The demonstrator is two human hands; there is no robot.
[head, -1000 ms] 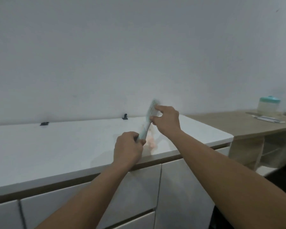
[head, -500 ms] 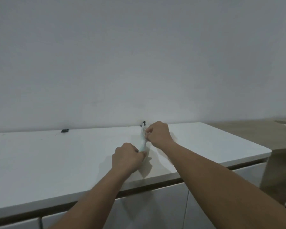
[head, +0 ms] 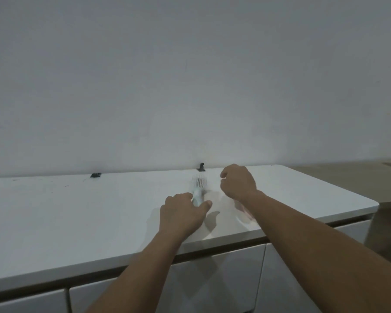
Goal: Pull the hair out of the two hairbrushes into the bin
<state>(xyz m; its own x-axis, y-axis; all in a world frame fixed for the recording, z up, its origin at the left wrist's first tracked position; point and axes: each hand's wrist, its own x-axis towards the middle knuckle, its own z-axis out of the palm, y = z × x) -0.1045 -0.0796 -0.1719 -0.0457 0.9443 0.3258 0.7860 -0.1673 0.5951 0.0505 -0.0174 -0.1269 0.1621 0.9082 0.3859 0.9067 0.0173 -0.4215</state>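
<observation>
A pale blue hairbrush [head: 199,186] lies flat on the white counter [head: 99,211], its white bristle head pointing at the wall. My left hand [head: 183,213] rests over the handle, which sits loosely between thumb and fingers. My right hand [head: 237,181] hovers just right of the brush head with its fingers curled and thumb and forefinger pinched; I see nothing between them. A pink object [head: 244,210], possibly the second brush, lies on the counter and is mostly hidden under my right forearm. No bin is in view.
Two small black fittings [head: 95,175] [head: 201,167] sit where the counter meets the grey wall. White cabinet doors [head: 212,288] run below the counter edge. A lower wooden surface [head: 339,177] adjoins the counter on the right.
The brush, held upright in both hands before, has come down flat onto the counter. My right hand has let go of the bristle head and moved right. The view has shifted left.
</observation>
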